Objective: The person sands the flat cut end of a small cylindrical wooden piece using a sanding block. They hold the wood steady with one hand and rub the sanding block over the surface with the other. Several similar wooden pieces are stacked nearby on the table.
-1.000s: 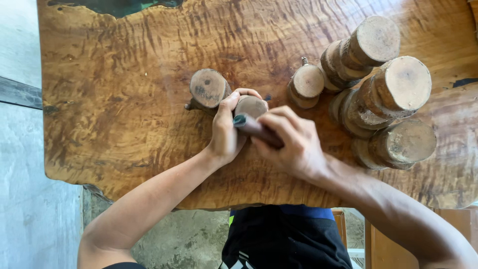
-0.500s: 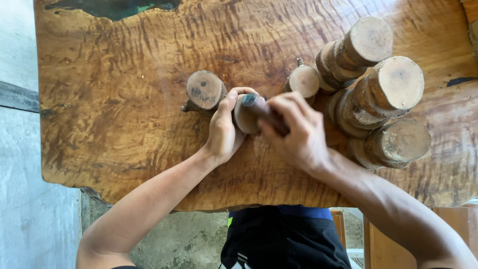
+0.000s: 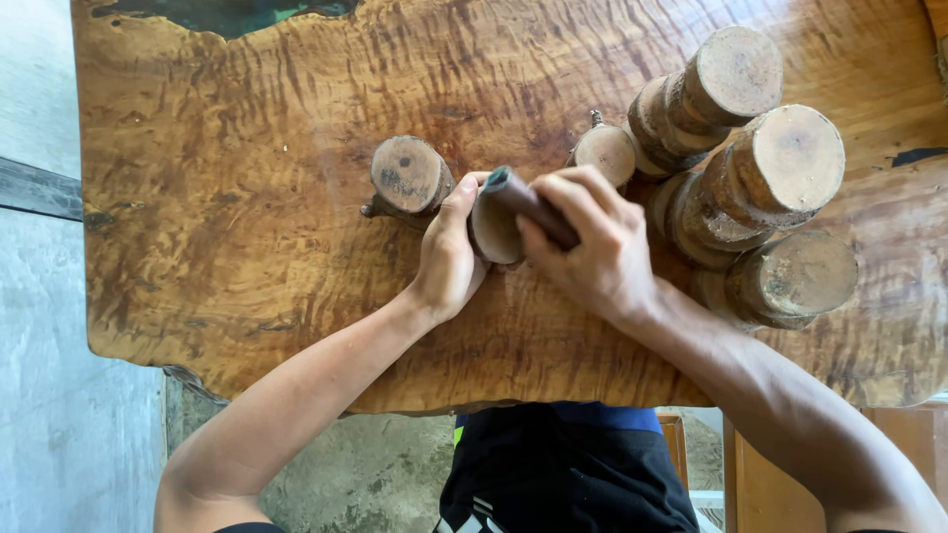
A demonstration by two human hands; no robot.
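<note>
Sandpaper (image 3: 528,202) — a folded dark strip — being pressed by the right hand (image 3: 592,247), fingers clamped on it, against the end of a small wood piece (image 3: 491,229). Left hand (image 3: 449,252) gripping that piece, fingers wrapped around it, at table (image 3: 227,227) centre. Best keeping the piece braced hard and rubbing with even pressure. Lying at nine o'clock — one loose round log (image 3: 408,176). Stacked from one to three o'clock: about five logs (image 3: 780,163), some half hidden.

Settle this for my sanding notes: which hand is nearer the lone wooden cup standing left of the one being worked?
Left. The left hand has its thumb almost against the lone cup. The right hand sits farther off, beyond the held cup.
</note>
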